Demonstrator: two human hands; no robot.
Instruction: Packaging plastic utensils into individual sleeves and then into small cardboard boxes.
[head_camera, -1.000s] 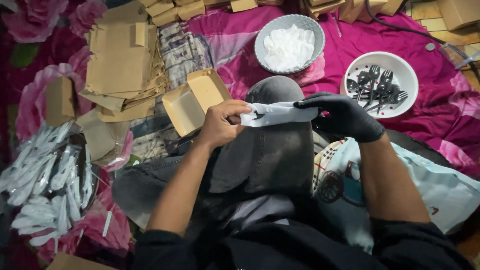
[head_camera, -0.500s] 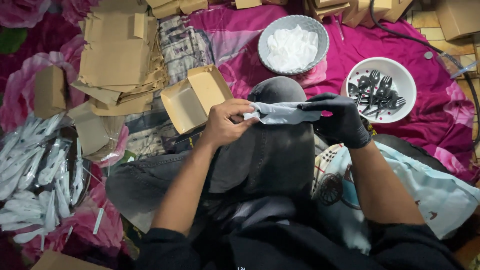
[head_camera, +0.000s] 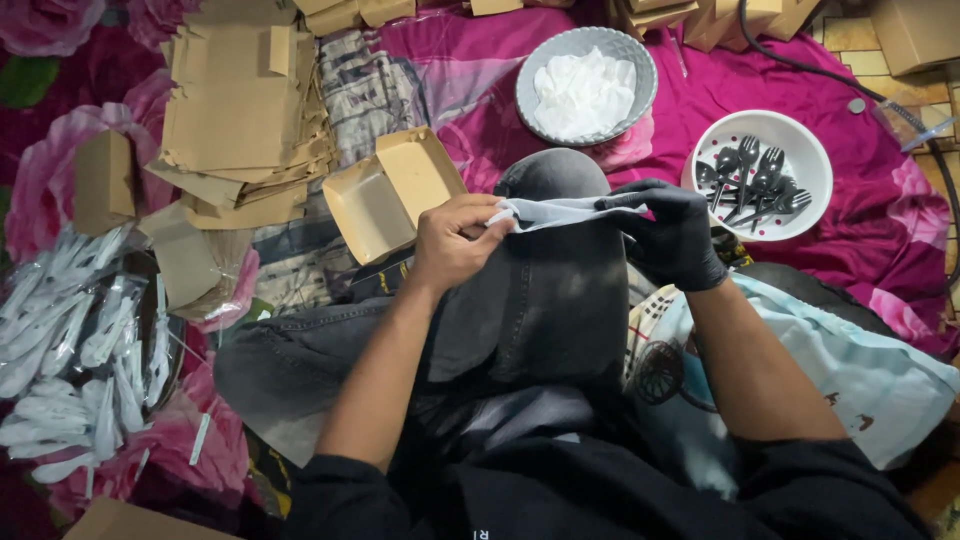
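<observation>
Seated person, knee raised as rest, stretches white sachet (head_camera: 560, 212) level between both hands. Bare left hand (head_camera: 455, 240) pinches 9 o'clock end; black-gloved right hand (head_camera: 672, 232) grips 3 o'clock end. Open cardboard box (head_camera: 390, 195) at 10 o'clock, bowl of black forks (head_camera: 800, 215) at 2 o'clock, within reach

Thin white plastic packet (head_camera: 565, 211), long and narrow, stretched level between both hands over a raised knee in dark jeans, ends pinched
</observation>
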